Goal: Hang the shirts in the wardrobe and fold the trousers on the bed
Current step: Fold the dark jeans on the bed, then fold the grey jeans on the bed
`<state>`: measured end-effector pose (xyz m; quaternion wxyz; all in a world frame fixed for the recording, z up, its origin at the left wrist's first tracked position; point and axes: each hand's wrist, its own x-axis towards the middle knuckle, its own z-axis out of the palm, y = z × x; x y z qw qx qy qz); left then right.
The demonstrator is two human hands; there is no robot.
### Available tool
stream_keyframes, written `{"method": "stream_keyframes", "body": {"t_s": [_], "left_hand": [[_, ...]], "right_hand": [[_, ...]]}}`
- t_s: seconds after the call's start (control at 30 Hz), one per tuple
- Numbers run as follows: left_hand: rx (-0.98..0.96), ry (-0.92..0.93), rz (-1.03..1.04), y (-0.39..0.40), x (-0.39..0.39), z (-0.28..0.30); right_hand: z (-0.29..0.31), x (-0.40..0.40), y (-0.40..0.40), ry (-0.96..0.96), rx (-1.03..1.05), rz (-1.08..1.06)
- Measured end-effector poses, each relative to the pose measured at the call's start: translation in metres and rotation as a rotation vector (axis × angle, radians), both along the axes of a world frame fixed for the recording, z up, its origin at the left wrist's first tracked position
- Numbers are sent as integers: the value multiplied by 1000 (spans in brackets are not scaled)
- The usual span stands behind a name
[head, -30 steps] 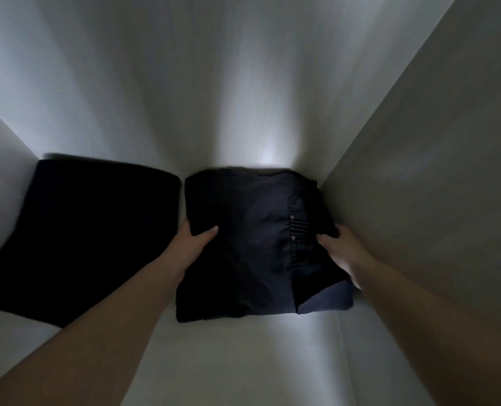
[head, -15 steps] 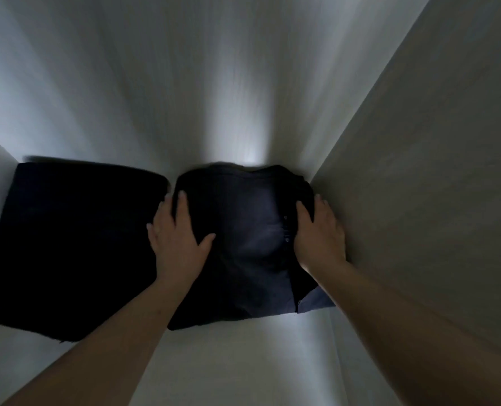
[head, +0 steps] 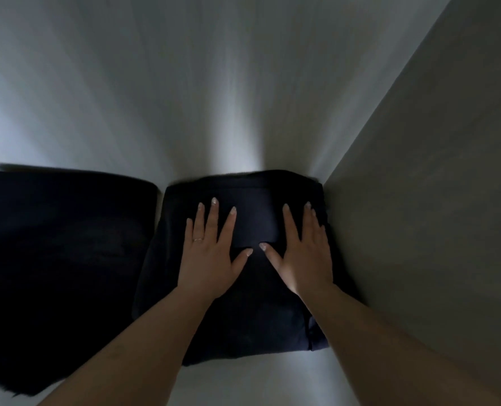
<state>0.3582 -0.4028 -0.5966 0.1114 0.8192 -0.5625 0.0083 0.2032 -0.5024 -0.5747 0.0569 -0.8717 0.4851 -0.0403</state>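
Observation:
A folded pair of dark navy trousers (head: 249,326) lies on a pale shelf (head: 243,382), pushed against the right wall of the compartment. My left hand (head: 208,256) lies flat on the left half of the trousers, fingers straight and spread, a ring on one finger. My right hand (head: 305,256) lies flat on the right half, its fingers straight too. Both thumbs point inward and nearly meet over the middle of the fold.
A second folded dark garment (head: 58,265) lies to the left, a narrow gap apart. The grey side wall (head: 425,200) stands right beside the trousers. The pale back wall (head: 214,98) rises behind both piles. Light is dim.
Both hands left the sides of the trousers and moved on top, first loosely, now flat with fingers spread. The trousers slid further back toward the rear wall.

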Motion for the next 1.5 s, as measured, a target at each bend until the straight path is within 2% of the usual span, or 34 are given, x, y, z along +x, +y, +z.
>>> {"method": "stream_keyframes", "body": {"t_s": [0.17, 0.37, 0.43, 0.5, 0.6, 0.63, 0.77, 0.9, 1.07, 1.27, 1.5], "left_hand": [[-16, 51, 17, -13, 8, -7], [197, 257, -73, -18, 23, 20], [132, 480, -21, -10, 25, 40], [-25, 765, 154, 15, 21, 65], [-181, 1166, 367, 74, 18, 96], [-206, 1239, 402, 96, 17, 105], [-224, 1119, 481, 189, 9, 144], [-367, 969, 604, 271, 2, 194], [-504, 835, 730, 383, -13, 266], [-412, 555, 828, 532, -58, 357], [-497, 508, 1046, 689, -156, 387]], "right_hand": [[-11, 5, -10, -118, -10, 12], [16, 11, -21, 98, 261, -1], [38, 14, -17, -50, 280, -78], [57, 17, 1, -287, 284, -131], [87, 31, 45, -581, 347, -87], [96, 36, 59, -648, 367, -58], [132, 53, 126, -744, 531, 87], [162, 66, 207, -810, 736, 235], [207, 76, 318, -820, 875, 505], [272, 73, 442, -732, 1010, 856], [315, 28, 561, -605, 1031, 1166]]}}
